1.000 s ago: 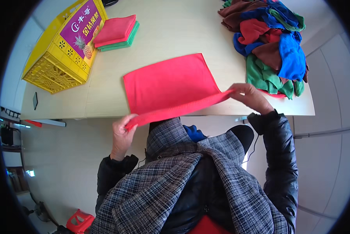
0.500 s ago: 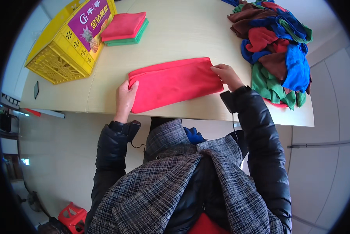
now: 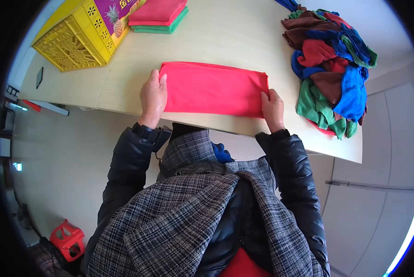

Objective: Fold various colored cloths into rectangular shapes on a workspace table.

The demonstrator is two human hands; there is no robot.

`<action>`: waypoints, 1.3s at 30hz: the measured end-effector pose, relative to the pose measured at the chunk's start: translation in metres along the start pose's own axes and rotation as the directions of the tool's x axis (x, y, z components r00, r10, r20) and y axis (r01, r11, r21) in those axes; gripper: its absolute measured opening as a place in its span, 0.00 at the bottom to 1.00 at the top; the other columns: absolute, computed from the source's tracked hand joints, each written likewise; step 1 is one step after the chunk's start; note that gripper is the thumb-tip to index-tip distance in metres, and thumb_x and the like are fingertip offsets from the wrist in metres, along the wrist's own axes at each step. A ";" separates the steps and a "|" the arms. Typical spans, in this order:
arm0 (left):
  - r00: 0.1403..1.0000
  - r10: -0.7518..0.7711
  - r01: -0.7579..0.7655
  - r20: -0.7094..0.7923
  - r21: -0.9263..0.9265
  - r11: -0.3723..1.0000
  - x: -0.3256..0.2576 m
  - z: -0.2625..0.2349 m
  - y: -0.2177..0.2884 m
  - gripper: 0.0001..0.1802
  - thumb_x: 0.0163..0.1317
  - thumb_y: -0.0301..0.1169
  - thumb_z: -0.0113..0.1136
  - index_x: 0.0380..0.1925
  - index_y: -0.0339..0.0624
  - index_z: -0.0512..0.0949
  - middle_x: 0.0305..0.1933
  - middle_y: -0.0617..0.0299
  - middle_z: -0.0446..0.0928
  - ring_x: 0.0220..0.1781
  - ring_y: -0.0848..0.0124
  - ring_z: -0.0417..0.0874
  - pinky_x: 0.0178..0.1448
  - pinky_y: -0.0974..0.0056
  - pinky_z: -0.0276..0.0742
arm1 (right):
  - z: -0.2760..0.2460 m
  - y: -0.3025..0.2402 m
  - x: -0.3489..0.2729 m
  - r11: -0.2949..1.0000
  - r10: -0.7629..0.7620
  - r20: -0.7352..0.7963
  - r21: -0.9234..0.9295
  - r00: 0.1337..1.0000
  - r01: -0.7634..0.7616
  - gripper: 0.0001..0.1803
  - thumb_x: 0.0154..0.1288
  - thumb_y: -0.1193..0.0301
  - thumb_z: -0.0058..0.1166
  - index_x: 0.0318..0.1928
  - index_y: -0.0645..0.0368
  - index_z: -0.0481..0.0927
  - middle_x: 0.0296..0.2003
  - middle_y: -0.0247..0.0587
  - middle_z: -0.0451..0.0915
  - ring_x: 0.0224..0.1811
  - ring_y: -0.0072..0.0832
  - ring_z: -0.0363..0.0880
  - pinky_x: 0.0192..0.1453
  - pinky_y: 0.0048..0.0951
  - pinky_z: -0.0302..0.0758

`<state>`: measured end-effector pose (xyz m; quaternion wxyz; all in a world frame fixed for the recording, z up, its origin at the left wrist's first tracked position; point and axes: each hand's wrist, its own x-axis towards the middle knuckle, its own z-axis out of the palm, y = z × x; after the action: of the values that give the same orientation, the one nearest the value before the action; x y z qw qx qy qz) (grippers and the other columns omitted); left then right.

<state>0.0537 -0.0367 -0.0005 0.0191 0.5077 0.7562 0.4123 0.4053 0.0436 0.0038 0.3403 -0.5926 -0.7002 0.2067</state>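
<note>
A red cloth (image 3: 214, 90), folded into a long rectangle, lies at the table's near edge in front of me. My left hand (image 3: 154, 94) grips its left end, thumb on top and fingers along the side. At the opposite end, my right hand (image 3: 273, 108) pinches the cloth near the lower right corner. Between my hands the cloth looks stretched fairly flat, with a slight layer edge showing along its top.
Folded red and green cloths (image 3: 160, 18) are stacked at the far left, beside a yellow plastic crate (image 3: 75, 44). A heap of crumpled blue, green, brown and red cloths (image 3: 329, 69) covers the table's right side. A small dark flat object (image 3: 39, 77) lies far left.
My right hand has come down from the cloth's upper right corner to its lower right side. The cloth has turned to lie straighter, and my view has shifted.
</note>
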 end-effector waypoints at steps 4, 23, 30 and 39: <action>0.997 0.031 -0.034 0.067 0.036 0.999 0.000 0.012 0.015 0.14 0.74 0.39 0.54 0.36 0.38 0.70 0.29 0.41 0.77 0.34 0.40 0.79 0.36 0.46 0.74 | -0.012 0.012 -0.020 0.997 0.046 -0.106 -0.049 0.993 -0.051 0.13 0.71 0.65 0.57 0.34 0.63 0.76 0.26 0.55 0.78 0.26 0.41 0.75 0.35 0.38 0.74; 0.987 0.128 -0.143 0.094 0.186 0.972 -0.010 0.008 0.035 0.18 0.72 0.38 0.57 0.55 0.39 0.73 0.29 0.50 0.83 0.31 0.49 0.85 0.36 0.48 0.79 | -0.030 -0.009 -0.046 0.942 0.153 -0.163 -0.274 0.975 -0.194 0.14 0.71 0.64 0.55 0.52 0.56 0.77 0.31 0.52 0.85 0.35 0.50 0.85 0.40 0.47 0.80; 0.983 0.174 -0.184 0.058 0.312 0.932 -0.034 0.006 0.028 0.27 0.70 0.35 0.59 0.67 0.41 0.68 0.30 0.51 0.83 0.30 0.51 0.85 0.37 0.51 0.79 | -0.017 -0.004 -0.054 0.917 -0.019 -0.200 -0.394 0.980 -0.063 0.19 0.73 0.66 0.52 0.61 0.54 0.71 0.38 0.54 0.86 0.37 0.51 0.86 0.40 0.47 0.81; 0.977 0.207 -0.215 0.060 0.330 0.919 -0.038 0.002 0.018 0.25 0.69 0.33 0.61 0.65 0.48 0.71 0.30 0.52 0.83 0.29 0.52 0.84 0.35 0.49 0.77 | -0.017 0.000 -0.055 0.876 -0.049 -0.205 -0.479 0.978 -0.056 0.20 0.72 0.66 0.50 0.62 0.56 0.70 0.41 0.54 0.85 0.37 0.51 0.86 0.40 0.47 0.82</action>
<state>0.0870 -0.0624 -0.0049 -0.1029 0.5868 0.7559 0.2715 0.4214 -0.0122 0.0031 0.2540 -0.6783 -0.6884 -0.0374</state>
